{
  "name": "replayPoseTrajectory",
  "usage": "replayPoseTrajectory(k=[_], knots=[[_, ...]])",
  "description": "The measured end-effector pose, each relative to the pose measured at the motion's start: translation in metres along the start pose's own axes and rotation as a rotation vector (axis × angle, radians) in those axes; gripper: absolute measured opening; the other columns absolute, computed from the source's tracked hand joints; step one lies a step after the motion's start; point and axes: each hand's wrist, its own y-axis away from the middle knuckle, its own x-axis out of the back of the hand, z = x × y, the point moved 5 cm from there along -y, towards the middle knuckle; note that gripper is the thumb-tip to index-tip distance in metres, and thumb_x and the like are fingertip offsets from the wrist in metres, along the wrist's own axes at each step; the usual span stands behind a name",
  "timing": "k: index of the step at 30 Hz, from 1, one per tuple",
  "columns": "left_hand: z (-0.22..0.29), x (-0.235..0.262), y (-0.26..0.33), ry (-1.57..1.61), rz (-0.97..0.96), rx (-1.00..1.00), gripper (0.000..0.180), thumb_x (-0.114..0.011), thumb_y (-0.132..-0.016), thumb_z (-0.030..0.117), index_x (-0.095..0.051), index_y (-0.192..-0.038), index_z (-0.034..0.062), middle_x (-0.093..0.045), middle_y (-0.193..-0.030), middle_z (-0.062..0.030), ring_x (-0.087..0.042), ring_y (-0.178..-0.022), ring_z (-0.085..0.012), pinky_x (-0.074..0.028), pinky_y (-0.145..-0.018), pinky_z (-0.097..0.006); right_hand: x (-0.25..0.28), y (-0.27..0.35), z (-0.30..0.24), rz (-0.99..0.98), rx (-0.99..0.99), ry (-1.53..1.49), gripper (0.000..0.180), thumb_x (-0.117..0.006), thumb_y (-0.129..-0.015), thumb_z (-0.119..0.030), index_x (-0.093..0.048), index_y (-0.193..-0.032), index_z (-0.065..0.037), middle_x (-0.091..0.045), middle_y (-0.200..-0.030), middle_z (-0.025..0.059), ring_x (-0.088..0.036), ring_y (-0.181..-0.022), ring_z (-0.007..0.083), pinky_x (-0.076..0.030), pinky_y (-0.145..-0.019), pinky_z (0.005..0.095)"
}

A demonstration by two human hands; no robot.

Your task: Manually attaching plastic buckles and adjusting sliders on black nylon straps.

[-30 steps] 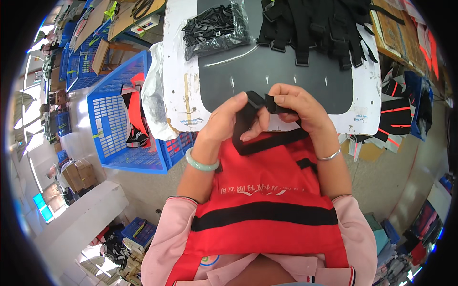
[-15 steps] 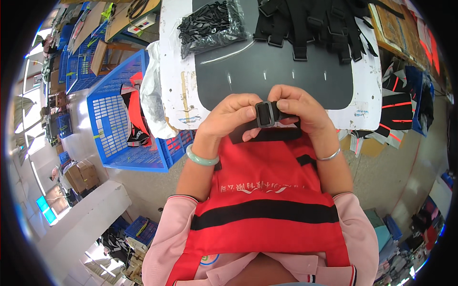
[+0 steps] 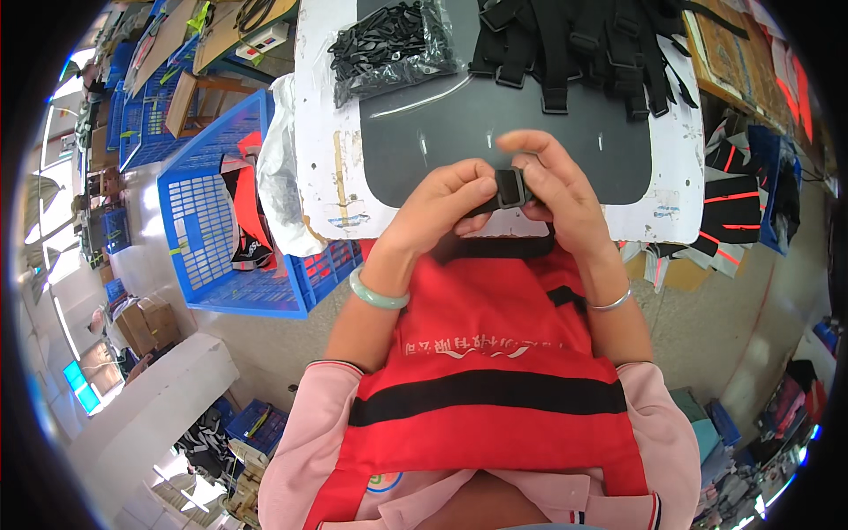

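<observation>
A black plastic slide buckle (image 3: 511, 188) sits threaded on a black webbing strap (image 3: 486, 208), held up over the table's near edge. My left hand (image 3: 442, 207) pinches the strap and the buckle's left side between thumb and curled fingers. At the buckle's right side, my right hand (image 3: 567, 199) has its thumb and lower fingers closed on it, while its index finger points up and away. A further stretch of black webbing (image 3: 499, 248) lies below, in front of my red apron; its ends are partly hidden by my hands.
On the white table (image 3: 322, 177) lies a dark grey mat (image 3: 424, 132). A clear bag of small black plastic parts (image 3: 389, 49) and a heap of black straps with buckles (image 3: 574, 53) lie at its far side. A blue crate (image 3: 208, 234) stands left; striped fabric pieces (image 3: 735, 199) lie right.
Both hands and the buckle have risen slightly, away from my body and a little right. The buckle has tilted, and my right index finger has lifted off it.
</observation>
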Motion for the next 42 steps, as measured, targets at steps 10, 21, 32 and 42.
replayPoseTrajectory(k=[10, 21, 32, 42], knots=[[0.014, -0.016, 0.019, -0.606, 0.41, -0.545, 0.028, -0.064, -0.083, 0.006, -0.06, -0.11, -0.001, -0.059, -0.097, -0.0082, -0.061, -0.085, -0.0155, -0.049, -0.073, -0.025, -0.002, -0.01, -0.003, -0.022, 0.156, 0.179, 0.022, -0.046, -0.094, -0.011, -0.059, -0.108, 0.001, -0.062, -0.096, 0.0018, -0.057, -0.087, 0.0073, -0.047, -0.078, 0.0216], [0.015, -0.02, 0.025, -0.769, 0.539, -0.592, 0.029, -0.068, -0.08, 0.01, -0.061, -0.105, -0.001, -0.058, -0.097, -0.0125, -0.058, -0.085, -0.0251, -0.048, -0.072, -0.031, -0.011, -0.01, 0.009, 0.049, 0.178, 0.34, 0.024, -0.047, -0.095, -0.017, -0.06, -0.108, -0.001, -0.061, -0.1, 0.0047, -0.056, -0.089, 0.0098, -0.046, -0.077, 0.0248], [0.037, -0.021, 0.031, -0.987, 0.449, -0.663, 0.036, -0.077, -0.069, 0.013, -0.064, -0.1, 0.0003, -0.059, -0.082, -0.0112, -0.059, -0.072, -0.0244, -0.048, -0.062, -0.031, 0.007, -0.009, -0.012, -0.129, 0.265, -0.22, 0.021, -0.044, -0.098, -0.023, -0.056, -0.1, -0.005, -0.062, -0.099, 0.0106, -0.058, -0.102, 0.0237, -0.045, -0.088, 0.0339], [0.038, 0.012, 0.024, -0.742, 0.424, -0.548, 0.025, -0.067, -0.082, 0.011, -0.062, -0.102, -0.0034, -0.059, -0.088, -0.0097, -0.056, -0.075, -0.018, -0.045, -0.068, -0.026, 0.141, 0.034, -0.091, 0.087, 0.582, -0.671, 0.017, -0.049, -0.095, -0.022, -0.057, -0.101, -0.008, -0.038, -0.069, -0.0013, -0.037, -0.06, 0.0101, -0.035, -0.059, 0.0253]])
